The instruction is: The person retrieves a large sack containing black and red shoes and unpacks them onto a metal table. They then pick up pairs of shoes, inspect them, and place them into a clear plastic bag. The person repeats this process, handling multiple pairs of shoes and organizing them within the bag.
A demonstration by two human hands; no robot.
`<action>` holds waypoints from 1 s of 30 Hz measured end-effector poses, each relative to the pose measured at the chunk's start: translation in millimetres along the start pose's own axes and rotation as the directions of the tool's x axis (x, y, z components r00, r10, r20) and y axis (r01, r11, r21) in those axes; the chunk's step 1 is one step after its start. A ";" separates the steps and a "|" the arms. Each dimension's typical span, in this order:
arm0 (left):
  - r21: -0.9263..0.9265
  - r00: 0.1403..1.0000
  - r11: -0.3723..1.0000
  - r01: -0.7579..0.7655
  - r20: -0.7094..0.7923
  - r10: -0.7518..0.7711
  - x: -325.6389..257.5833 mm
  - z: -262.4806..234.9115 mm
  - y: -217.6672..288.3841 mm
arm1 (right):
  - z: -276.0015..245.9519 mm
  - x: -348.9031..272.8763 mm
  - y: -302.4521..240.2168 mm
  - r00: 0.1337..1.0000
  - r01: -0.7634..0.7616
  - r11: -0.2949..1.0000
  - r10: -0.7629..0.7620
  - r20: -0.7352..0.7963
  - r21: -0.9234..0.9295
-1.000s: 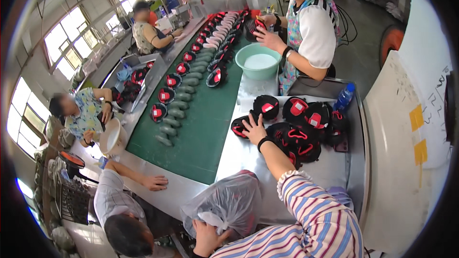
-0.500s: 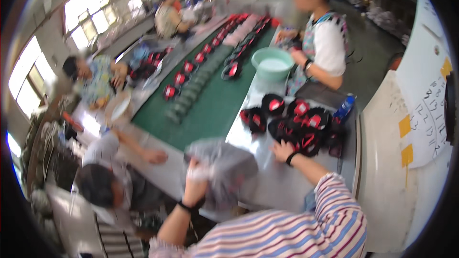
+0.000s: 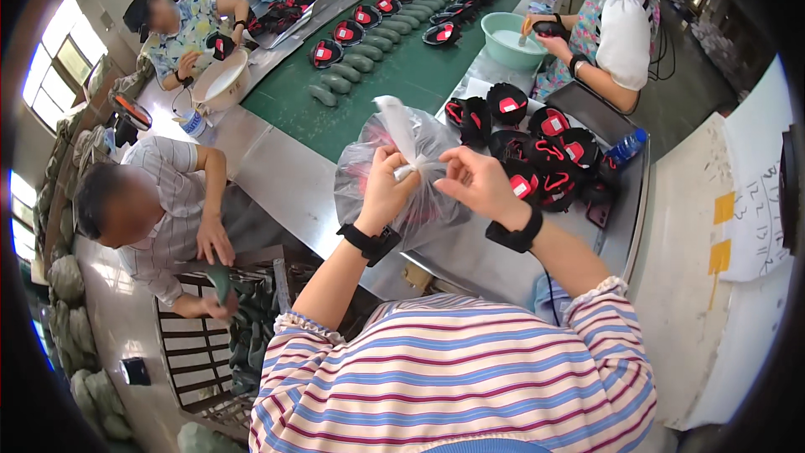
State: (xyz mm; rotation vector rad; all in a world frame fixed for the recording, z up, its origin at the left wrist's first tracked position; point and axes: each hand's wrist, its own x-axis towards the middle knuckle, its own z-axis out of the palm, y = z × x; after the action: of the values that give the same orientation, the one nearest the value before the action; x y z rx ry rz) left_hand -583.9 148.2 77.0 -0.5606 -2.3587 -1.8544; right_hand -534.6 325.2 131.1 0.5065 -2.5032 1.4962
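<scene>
A clear plastic bag (image 3: 354, 189) stands at the near end of the metal table, and something red shows through its film. Its neck is gathered into a white twist that sticks up. My left hand (image 3: 386, 195) is closed around the base of this twist. From the other side, my right hand (image 3: 488, 189) meets the neck with bent fingers and appears to pinch the film; the exact contact is hard to see. Just beyond my right hand lies a pile of black shoe uppers (image 3: 553, 151) with red linings.
A green conveyor belt (image 3: 277, 109) carries rows of green shoe lasts (image 3: 360, 63) and black-and-red uppers. Beside the pile lies a blue-capped bottle (image 3: 627, 148). A co-worker at left handles a green last above a slatted crate (image 3: 189, 361). Basins (image 3: 508, 54) stand by other people.
My right hand has left the pile of uppers and come to the bag's neck. The bag now stands upright with its top gathered. The co-worker at left has moved a hand to the crate.
</scene>
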 end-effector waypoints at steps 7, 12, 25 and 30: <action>0.250 0.988 0.959 -0.132 -0.049 0.149 -11.9 -6.6 5.9 | 5.5 32.9 -4.6 0.998 -0.007 0.981 0.019 -0.062 0.193; 0.298 0.989 0.946 -0.124 -0.040 0.143 -3.5 -12.3 -10.9 | -16.2 39.7 -10.7 0.943 0.179 0.636 0.107 -0.315 0.751; 0.049 0.978 0.983 -0.175 -0.105 0.180 -6.5 1.7 26.6 | -17.3 17.3 16.4 0.927 0.365 0.889 -0.374 0.019 -0.277; 0.168 0.980 0.978 -0.126 -0.130 0.149 4.7 -36.3 35.9 | -10.1 34.6 62.2 0.950 0.143 0.892 -0.245 -0.192 -0.428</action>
State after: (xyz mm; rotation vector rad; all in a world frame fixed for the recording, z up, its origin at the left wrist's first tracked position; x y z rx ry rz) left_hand -581.7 121.7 120.9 -0.5410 -2.2860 -1.5759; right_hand -590.4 354.4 96.3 0.4538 -2.3913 0.8629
